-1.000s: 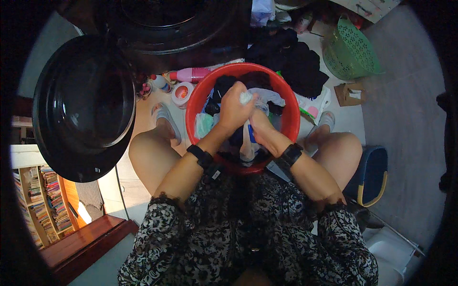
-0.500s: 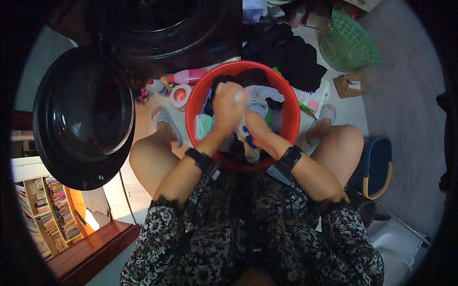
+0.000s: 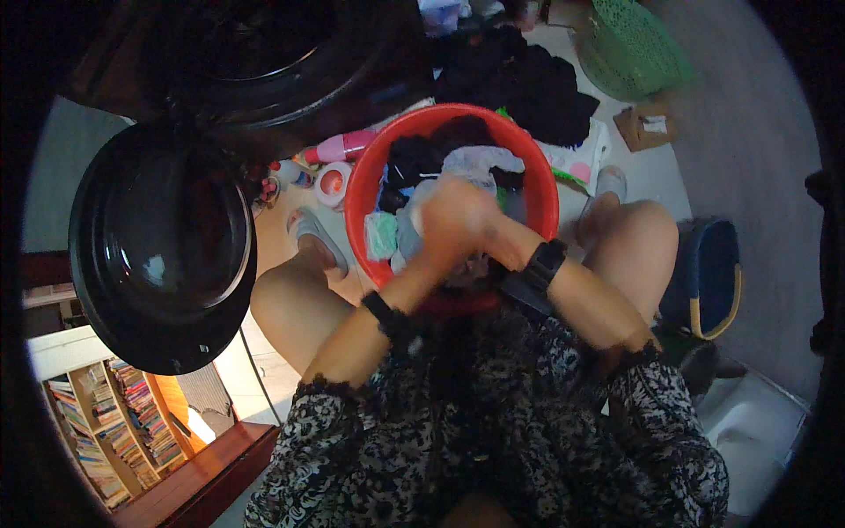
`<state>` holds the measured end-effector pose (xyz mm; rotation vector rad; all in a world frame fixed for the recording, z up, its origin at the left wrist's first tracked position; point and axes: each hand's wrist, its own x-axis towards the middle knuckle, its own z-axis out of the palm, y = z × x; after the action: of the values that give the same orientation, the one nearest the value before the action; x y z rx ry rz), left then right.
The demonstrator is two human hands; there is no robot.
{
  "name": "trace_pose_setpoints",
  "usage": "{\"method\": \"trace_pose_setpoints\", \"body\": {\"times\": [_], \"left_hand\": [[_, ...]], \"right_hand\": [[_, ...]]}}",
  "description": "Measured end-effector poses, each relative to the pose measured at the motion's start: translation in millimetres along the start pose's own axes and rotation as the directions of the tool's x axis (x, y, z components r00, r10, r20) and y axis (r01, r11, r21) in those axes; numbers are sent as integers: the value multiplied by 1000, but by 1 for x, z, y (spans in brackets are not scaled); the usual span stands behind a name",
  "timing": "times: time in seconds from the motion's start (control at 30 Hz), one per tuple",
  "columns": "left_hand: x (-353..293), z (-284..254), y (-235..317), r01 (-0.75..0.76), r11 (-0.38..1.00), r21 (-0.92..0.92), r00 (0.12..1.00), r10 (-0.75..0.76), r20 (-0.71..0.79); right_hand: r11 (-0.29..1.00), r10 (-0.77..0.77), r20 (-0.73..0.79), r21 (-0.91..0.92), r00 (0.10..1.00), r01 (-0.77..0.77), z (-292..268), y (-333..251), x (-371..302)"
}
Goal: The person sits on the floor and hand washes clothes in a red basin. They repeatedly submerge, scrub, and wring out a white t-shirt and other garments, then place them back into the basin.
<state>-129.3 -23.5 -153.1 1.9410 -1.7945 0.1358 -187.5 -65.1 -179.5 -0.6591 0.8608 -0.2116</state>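
A red tub point(image 3: 547, 207) stands between my feet with wet-looking laundry inside. Over it my left hand point(image 3: 451, 220) is curled against my right hand point(image 3: 503, 239), the two pressed together. Both are closed on a pale cloth point(image 3: 410, 231), which bulges out beside the left one; motion blur smears the fingers. A whitish garment point(image 3: 480, 162) lies just beyond my hands. Near the tub's left wall sits a mint-green bundle point(image 3: 381, 236), and dark clothes point(image 3: 414, 160) fill the far side. A black band circles each wrist.
On the left hangs a round black lid or door point(image 3: 163, 238). Pink bottle point(image 3: 343, 147) and round container point(image 3: 332, 183) stand beside the tub. Dark clothes point(image 3: 528, 84) are heaped beyond; a green basket point(image 3: 634, 53) and small brown box point(image 3: 647, 128) lie right. Nearby is a dark blue bucket point(image 3: 709, 273).
My hands have come together: the left dropped lower and toward the right one, covering the cloth stretch seen between them. The view has shifted slightly.
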Motion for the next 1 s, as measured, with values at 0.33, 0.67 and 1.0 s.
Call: {"method": "trace_pose_setpoints", "body": {"times": [0.33,0.67,1.0], "left_hand": [[0,11,-20,-103,983,-154,919,34,-393],[8,0,-24,-29,992,-125,946,-13,-325],[7,-6,-19,-45,966,-254,943,-43,-331]], "right_hand": [[858,-169,-54,-499,984,120,-6,-5,1],[998,-19,-68,53,998,22,9,-3,-2],[996,-12,207,93,978,-7,1,3,5]]}}
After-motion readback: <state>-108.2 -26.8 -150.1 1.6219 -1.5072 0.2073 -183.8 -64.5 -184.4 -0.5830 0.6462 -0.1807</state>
